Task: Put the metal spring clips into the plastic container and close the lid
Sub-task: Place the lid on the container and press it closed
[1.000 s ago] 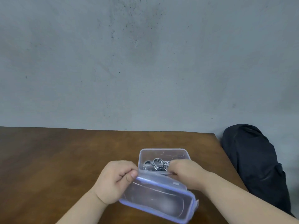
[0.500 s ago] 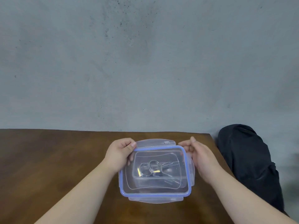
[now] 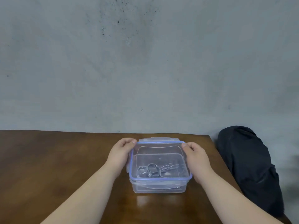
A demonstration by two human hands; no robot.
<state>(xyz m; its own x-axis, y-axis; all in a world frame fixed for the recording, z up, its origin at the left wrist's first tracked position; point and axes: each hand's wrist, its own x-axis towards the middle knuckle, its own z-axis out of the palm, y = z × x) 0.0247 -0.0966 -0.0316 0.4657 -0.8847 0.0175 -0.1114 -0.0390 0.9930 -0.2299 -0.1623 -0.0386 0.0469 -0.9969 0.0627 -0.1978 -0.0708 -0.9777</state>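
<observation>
Both hands, left hand [image 3: 120, 155] and right hand [image 3: 196, 157], clasp the clear blue-rimmed plastic container [image 3: 159, 185]; light, slick, so press its side latches.

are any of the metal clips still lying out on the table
No, the metal clips all show through the lid inside the plastic container, and none lies on the table.

Container [image 3: 159, 185] sits on table [image 3: 56, 159] before you, lid [image 3: 160, 146] on it, clips [image 3: 153, 170] inside. Your left hand [image 3: 120, 153] at lid's left side, right hand [image 3: 196, 156] at its right side. Bag [image 3: 249, 167] right of table.
</observation>
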